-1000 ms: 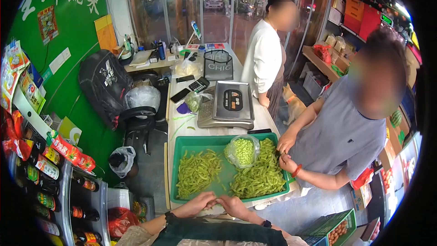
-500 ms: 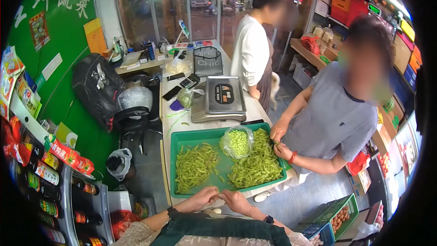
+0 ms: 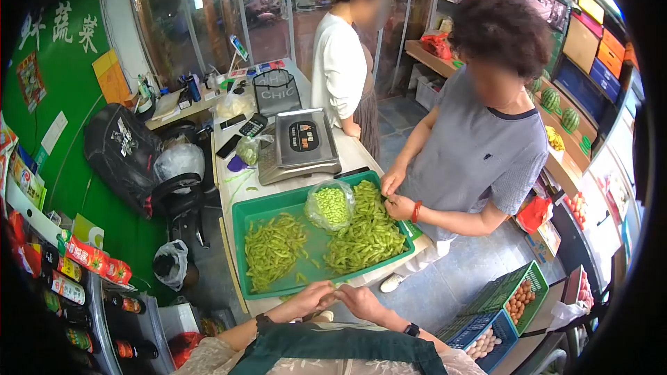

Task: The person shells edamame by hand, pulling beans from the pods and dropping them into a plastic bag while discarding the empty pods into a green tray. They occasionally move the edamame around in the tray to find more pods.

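Observation:
Both my hands meet at the near edge of a green tray [image 3: 240, 250]. My left hand [image 3: 314, 298] and my right hand [image 3: 361, 303] are closed, fingertips together, around something too small to make out. In the tray, a pile of green pods [image 3: 274, 250] lies on the left and a larger pile [image 3: 368, 236] on the right. Between them, toward the back, rests a clear bag of shelled green beans [image 3: 331, 205]. A person in a grey shirt stands at the tray's right side, their hands pinched together over its edge.
Behind the tray sit a metal scale [image 3: 303, 139], a calculator [image 3: 253, 125] and phones. Another person in white [image 3: 340, 62] stands beyond the table. Crates of eggs [image 3: 521, 300] are on the floor at right, bottles on a shelf at left.
The view has turned to the right, so the table and tray appear further left. The person in grey has their head more upright. My hands remain together at the tray's near edge.

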`<action>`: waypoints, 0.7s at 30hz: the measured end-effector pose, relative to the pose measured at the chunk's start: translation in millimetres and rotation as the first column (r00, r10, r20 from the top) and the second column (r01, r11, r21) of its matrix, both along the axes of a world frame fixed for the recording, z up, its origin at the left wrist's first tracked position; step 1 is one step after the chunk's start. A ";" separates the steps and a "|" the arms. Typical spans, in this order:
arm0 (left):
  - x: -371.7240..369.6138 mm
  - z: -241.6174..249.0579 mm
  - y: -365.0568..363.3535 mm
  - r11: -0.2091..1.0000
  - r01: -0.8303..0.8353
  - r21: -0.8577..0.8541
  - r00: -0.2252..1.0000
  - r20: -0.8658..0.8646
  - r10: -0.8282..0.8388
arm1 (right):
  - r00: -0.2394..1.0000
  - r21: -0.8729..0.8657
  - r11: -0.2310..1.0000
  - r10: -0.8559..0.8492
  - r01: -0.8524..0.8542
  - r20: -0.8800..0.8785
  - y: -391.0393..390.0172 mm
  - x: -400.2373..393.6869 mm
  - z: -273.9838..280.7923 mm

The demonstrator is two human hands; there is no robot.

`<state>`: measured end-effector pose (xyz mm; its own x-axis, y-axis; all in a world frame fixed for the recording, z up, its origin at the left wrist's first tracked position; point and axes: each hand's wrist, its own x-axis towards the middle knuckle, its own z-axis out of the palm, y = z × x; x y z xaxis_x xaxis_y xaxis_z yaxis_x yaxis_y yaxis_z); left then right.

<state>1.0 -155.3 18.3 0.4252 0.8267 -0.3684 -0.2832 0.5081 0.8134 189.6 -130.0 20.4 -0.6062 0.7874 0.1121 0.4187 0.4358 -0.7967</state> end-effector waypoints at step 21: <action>21.8 -19.4 21.7 0.996 -0.092 -0.016 0.987 -0.134 0.089 | 0.994 0.197 0.979 0.026 -0.047 0.107 21.4 12.7 -33.9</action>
